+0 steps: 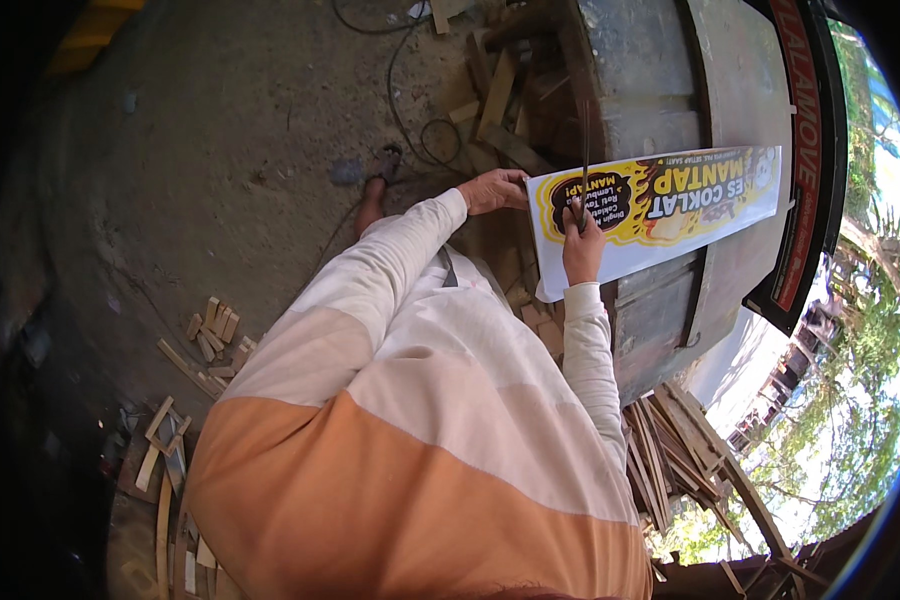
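Observation:
A long printed sign panel (660,215), yellow and brown on white, lies across a worn flat-topped surface (655,310). My left hand (495,190) has its fingers closed at the panel's near-left corner, where they seem to grip its edge. My right hand (582,245) is over the panel, wrapped around the dark handle of a long, thin-bladed tool (586,140). The blade points away from me, crosses the panel near its left end and runs past its far edge. It shows nearly edge-on, so its exact kind cannot be made out.
Wood offcuts (497,95) are heaped left of the surface beside a dark cable (400,100). More small pieces (213,328) lie on the floor to the left. Long strips (675,450) are stacked at lower right. A black-framed red banner (805,150) borders the right side.

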{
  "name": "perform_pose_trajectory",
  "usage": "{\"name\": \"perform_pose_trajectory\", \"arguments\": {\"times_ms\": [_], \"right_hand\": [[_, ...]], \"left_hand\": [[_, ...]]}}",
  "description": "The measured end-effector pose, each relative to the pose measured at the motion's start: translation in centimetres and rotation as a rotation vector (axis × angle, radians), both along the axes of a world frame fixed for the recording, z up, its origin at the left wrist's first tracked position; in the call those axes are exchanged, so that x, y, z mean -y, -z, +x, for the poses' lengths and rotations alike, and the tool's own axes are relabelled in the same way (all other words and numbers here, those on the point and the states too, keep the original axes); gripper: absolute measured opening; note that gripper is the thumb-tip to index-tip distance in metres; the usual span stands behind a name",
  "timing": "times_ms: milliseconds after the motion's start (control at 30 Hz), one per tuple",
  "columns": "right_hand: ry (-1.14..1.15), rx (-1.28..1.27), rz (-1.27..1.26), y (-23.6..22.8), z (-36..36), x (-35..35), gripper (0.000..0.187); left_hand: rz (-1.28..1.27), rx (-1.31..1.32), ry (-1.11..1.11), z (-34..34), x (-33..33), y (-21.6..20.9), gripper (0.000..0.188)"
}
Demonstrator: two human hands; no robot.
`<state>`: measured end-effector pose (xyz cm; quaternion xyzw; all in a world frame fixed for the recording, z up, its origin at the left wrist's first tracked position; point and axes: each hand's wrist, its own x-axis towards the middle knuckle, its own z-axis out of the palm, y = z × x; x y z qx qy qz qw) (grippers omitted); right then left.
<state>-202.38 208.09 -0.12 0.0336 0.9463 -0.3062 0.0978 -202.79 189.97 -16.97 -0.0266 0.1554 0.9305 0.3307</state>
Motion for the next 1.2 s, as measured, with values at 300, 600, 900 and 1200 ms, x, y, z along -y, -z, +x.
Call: {"name": "perform_pose_trajectory", "arguments": {"times_ms": [300, 600, 900, 1200], "right_hand": [[0.040, 0.060, -0.036, -0.8, -0.4, 0.4, 0.034], [-0.005, 0.048, -0.077, 1.1, -0.9, -1.5, 0.033], [0.005, 0.009, 0.008, -1.0, -0.9, -0.7, 0.036], [0.005, 0.028, -0.001, -0.6, -1.1, -1.1, 0.039]], "left_hand": [[-0.130, -0.073, -0.031, -0.1, -0.3, 1.3, 0.029], [-0.218, -0.076, -0.059, 0.6, 0.4, 0.4, 0.020], [-0.327, -0.016, -0.075, 0.9, 0.0, -0.6, 0.020], [-0.375, 0.033, -0.095, 1.4, -0.1, -3.8, 0.030]]}}
